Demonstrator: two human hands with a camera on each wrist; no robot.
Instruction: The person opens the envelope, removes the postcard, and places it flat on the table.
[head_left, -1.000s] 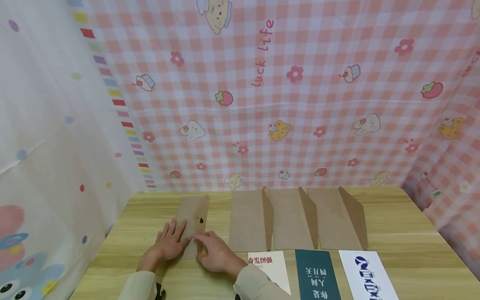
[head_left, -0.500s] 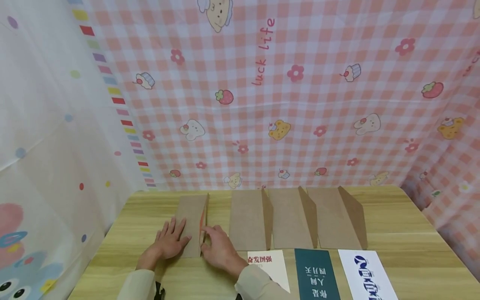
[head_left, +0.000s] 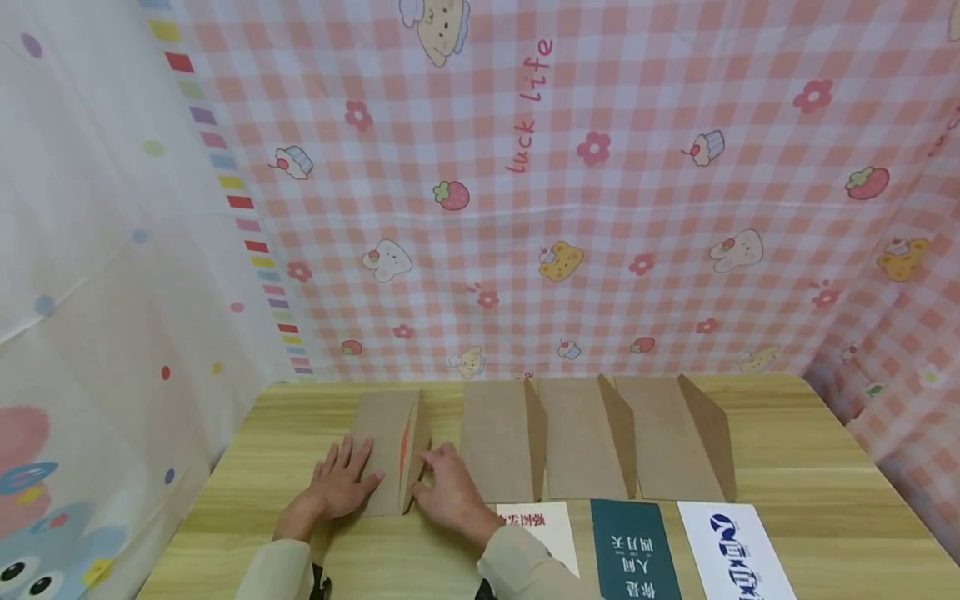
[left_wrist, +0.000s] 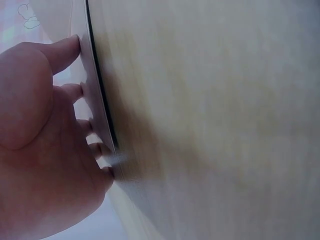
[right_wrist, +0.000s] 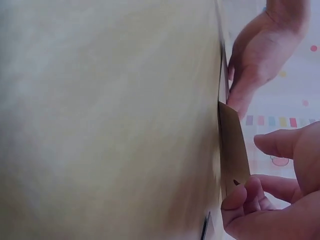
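Note:
A brown paper envelope (head_left: pixel 381 417) lies at the left of the table, its flap (head_left: pixel 422 417) raised on the right side. A strip of orange shows inside its opening. My left hand (head_left: pixel 341 482) rests spread on the envelope's near left part; the left wrist view shows its fingertips on the paper. My right hand (head_left: pixel 448 487) holds the flap's outer edge with bent fingers. In the right wrist view its fingers (right_wrist: pixel 237 197) curl at the flap's corner, over a small black mark, while the thumb stands apart.
Brown envelopes with raised flaps (head_left: pixel 495 442) (head_left: pixel 585 442) (head_left: pixel 671 442) stand in a row to the right. Below them lie a cream card with red characters (head_left: pixel 551 537), a dark green card (head_left: pixel 633 542) and a white card with blue print (head_left: pixel 735 550). Patterned cloth (head_left: pixel 525 208) hangs behind.
My right hand has moved right, drawing up the envelope's flap, which lay folded down with a black mark showing. The orange strip has come into view. My left hand has stayed put.

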